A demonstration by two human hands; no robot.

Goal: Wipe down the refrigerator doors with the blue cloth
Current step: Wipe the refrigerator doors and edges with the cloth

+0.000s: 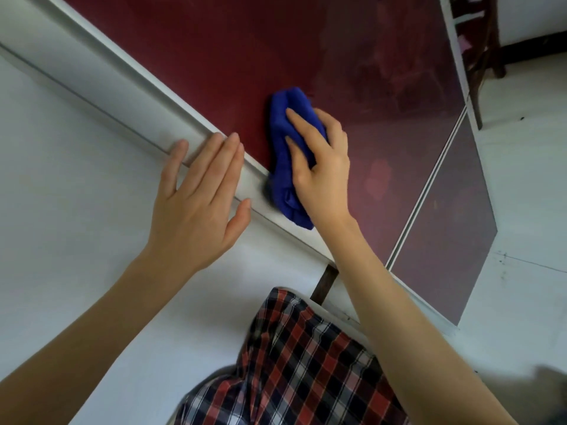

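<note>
Right grip (pixel 322 167) holds the blue cloth (pixel 285 124): fingers draped over the bunched wad, pressing it flat on the dark red upper door (pixel 214 56). Left grip (pixel 196 204) is wide, holding nothing, fingers straight and laid on the white edge trim (pixel 122 87) just beside the cloth, probably bracing.

Cloth's long axis runs roughly top to bottom of frame, at an angle to the trim line. Its lower end overlaps the trim, so the cloth sits at the door's near edge.

Key relation: nearly all the red panel lies up and right of the right grip, with the door seam (pixel 429 191) and lower door (pixel 445 240) beyond it. My read: next stroke goes away from the trim, right grip only. Can't tell which areas are already wiped.
</note>
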